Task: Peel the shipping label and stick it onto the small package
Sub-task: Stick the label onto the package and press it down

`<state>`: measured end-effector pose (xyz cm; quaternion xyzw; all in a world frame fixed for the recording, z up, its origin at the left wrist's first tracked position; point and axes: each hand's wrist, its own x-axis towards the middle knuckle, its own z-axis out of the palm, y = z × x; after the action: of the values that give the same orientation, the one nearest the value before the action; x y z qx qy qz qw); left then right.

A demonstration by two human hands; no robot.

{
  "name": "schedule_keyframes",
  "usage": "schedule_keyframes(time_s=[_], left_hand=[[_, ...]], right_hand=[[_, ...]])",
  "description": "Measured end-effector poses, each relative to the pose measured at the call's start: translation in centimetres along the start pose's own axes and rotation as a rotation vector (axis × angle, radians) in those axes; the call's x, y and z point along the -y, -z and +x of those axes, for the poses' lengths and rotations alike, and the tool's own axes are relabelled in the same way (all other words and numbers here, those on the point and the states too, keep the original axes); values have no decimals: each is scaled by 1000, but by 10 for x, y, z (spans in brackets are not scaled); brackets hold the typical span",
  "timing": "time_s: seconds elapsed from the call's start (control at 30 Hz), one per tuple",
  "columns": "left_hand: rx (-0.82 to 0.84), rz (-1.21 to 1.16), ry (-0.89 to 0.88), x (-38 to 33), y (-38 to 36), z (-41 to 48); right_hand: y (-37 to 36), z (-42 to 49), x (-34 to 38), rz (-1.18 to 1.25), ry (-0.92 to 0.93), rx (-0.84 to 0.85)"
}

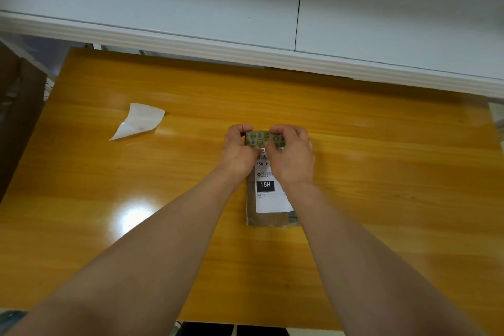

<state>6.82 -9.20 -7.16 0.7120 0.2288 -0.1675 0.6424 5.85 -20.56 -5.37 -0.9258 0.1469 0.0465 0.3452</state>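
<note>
A small brown package (268,219) lies flat on the wooden table (381,172), long side pointing away from me. A white shipping label (270,199) with a barcode and a black "15H" block covers most of its top face. The package's far end carries green printed icons. My left hand (238,151) and my right hand (293,157) both rest on that far end, fingers curled over its edge and thumbs pressing on the label's upper part. My hands hide the label's top edge.
A curled white backing sheet (139,121) lies on the table at the far left. A white wall ledge (245,52) runs along the table's far edge. A brown cardboard box (19,117) stands off the left side.
</note>
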Motion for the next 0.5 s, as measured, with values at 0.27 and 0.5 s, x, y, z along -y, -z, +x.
schedule_keyframes(time_s=[0.27,0.5], left_hand=[[3,66,4,-5,0,-1],[274,391,-108,-11,7,-14]], right_hand=[[19,9,-17,273,46,144],[41,2,-40,154,110,376]])
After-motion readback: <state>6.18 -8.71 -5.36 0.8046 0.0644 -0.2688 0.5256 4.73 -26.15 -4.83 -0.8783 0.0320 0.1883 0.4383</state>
